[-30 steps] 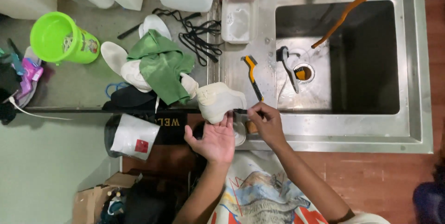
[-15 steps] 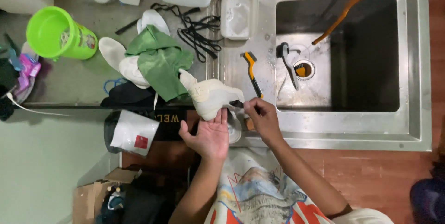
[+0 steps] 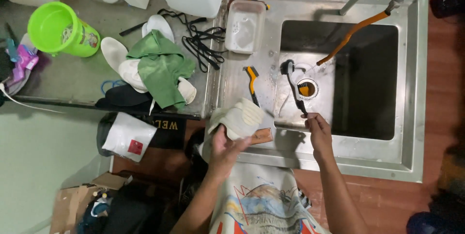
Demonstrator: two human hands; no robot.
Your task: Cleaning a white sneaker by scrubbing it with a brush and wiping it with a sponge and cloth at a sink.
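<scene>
Holding one white shoe (image 3: 237, 117), the left hand (image 3: 224, 148) grips tight; the right hand (image 3: 318, 130) pinches one black brush (image 3: 292, 83).

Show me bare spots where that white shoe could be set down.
Bare steel lies between the white rectangular tub and orange-handled brush, and along the sink's front rim. The grey counter around the green cloth is crowded.

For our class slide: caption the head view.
Left hand holds a white shoe; right hand grips a black brush.
</scene>
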